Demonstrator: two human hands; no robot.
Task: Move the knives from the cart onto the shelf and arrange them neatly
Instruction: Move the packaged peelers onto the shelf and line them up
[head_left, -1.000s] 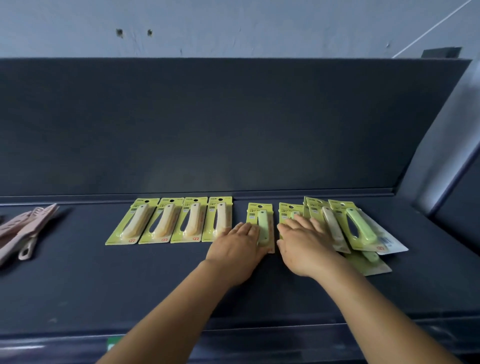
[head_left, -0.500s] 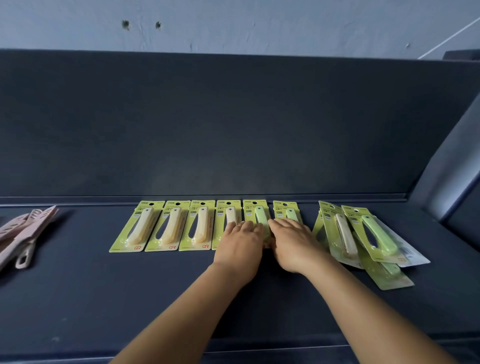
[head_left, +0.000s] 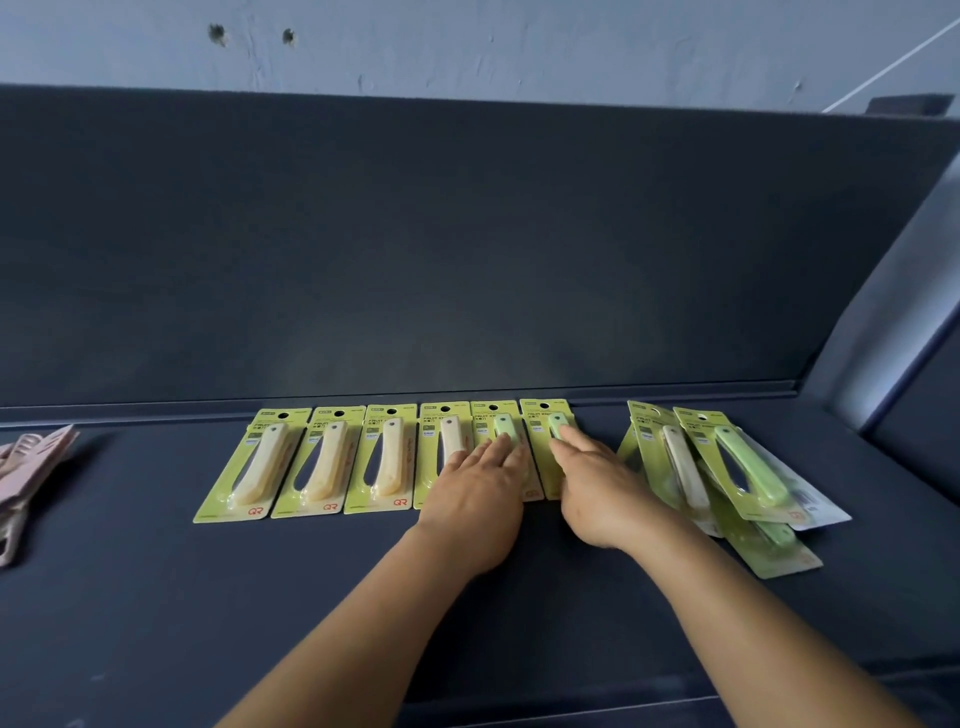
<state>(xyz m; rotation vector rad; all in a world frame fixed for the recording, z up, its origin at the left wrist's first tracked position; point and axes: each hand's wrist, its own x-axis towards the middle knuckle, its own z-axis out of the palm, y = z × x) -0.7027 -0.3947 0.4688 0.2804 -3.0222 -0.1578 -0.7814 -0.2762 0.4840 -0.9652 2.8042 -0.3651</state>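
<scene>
Six flat yellow-green carded knife packs (head_left: 387, 460) lie in a row on the dark shelf (head_left: 156, 597), both hands, left (head_left: 475, 493) and right (head_left: 597, 486), pressing open-fingered; light, stiff, probably slippery, best slid by card edges

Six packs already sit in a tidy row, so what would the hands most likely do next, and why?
Probably the right hand reaches to the loose pile on the right and slides one knife pack in beside the sixth pack. The row lies edge to edge, while the pile's packs overlap askew with a gap between.
</scene>
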